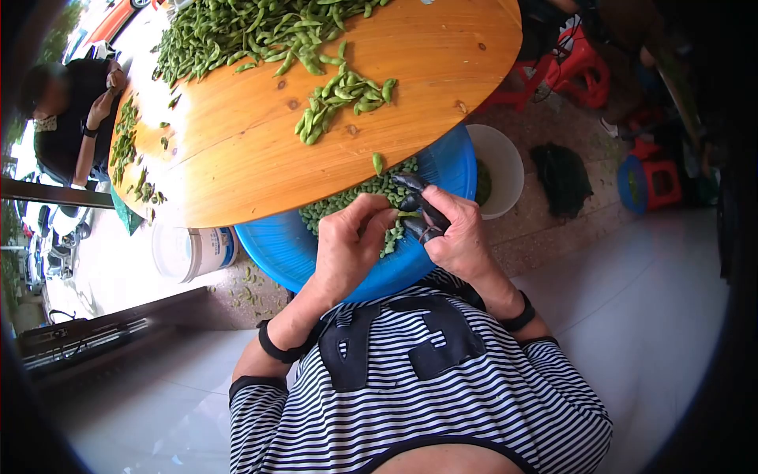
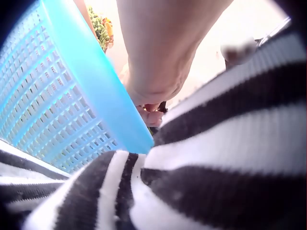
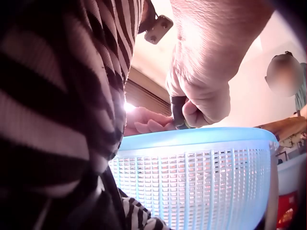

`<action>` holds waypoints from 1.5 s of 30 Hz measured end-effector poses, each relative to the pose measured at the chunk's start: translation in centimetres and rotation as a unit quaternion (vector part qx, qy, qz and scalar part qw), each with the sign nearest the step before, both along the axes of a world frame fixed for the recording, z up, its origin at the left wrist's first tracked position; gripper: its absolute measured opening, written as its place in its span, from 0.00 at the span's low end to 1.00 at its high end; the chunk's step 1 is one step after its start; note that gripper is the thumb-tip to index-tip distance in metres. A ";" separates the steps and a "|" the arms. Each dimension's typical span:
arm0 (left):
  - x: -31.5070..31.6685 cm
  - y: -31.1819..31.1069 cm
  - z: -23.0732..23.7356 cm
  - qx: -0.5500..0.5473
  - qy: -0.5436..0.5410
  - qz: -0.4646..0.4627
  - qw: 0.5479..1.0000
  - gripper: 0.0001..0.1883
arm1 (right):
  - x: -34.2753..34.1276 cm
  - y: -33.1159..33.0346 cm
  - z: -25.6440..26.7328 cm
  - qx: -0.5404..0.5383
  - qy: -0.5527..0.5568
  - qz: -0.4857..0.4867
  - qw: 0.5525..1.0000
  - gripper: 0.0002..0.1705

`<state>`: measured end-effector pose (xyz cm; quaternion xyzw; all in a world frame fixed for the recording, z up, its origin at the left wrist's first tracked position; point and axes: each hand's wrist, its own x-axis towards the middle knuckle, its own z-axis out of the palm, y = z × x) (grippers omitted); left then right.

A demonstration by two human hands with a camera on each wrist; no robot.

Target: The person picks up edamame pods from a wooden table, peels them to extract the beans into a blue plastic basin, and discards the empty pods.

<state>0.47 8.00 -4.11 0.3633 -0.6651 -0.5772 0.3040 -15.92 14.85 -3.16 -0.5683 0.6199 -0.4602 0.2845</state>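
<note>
Both hands meet over a blue plastic basket [image 1: 272,261] that holds shelled green beans [image 1: 359,197]. My left hand [image 1: 345,237] has its thumb and fingers curled, pinching one end of a green soybean pod [image 1: 403,214]. My right hand [image 1: 462,237] grips the same pod from the other side, with black covers [image 1: 412,183] on its fingertips. Most of the pod is hidden by the fingers. In the right wrist view the right hand [image 3: 204,91] bends down just above the basket rim [image 3: 201,136]. One loose pod [image 1: 378,163] lies at the table edge.
A wooden table [image 1: 237,166] overhangs the basket and bears a large heap of pods [image 1: 237,35] and a smaller pile [image 1: 339,103]. White buckets [image 1: 505,170] stand on either side. Another person [image 1: 75,118] sits at the left. Red stools [image 1: 580,71] are at the right.
</note>
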 end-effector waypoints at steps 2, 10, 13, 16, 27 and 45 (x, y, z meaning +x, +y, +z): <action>0.0 0.1 -0.4 -0.298 -0.071 0.004 0.952 0.09 | 0.1 0.2 0.2 0.003 0.020 0.004 1.000 0.24; 0.7 0.0 0.2 -0.136 -0.087 -0.070 0.984 0.08 | 0.0 0.4 -0.4 -0.004 0.036 0.034 0.999 0.24; 1.1 -0.4 0.4 -0.049 -0.123 -0.109 0.985 0.07 | -0.6 0.0 -1.3 0.013 0.033 0.057 0.998 0.22; 1.4 -0.7 -0.3 -0.065 -0.074 -0.116 0.988 0.05 | -1.3 -0.6 -2.5 0.057 -0.091 0.069 0.992 0.20; 2.0 -2.4 -0.1 -0.335 -0.162 -0.158 0.915 0.11 | -6.0 0.7 0.4 0.040 0.032 -0.119 0.992 0.22; -1.6 -4.5 0.9 -0.213 -0.103 0.008 0.972 0.05 | -2.5 -0.7 0.8 0.051 -0.111 -0.005 0.993 0.26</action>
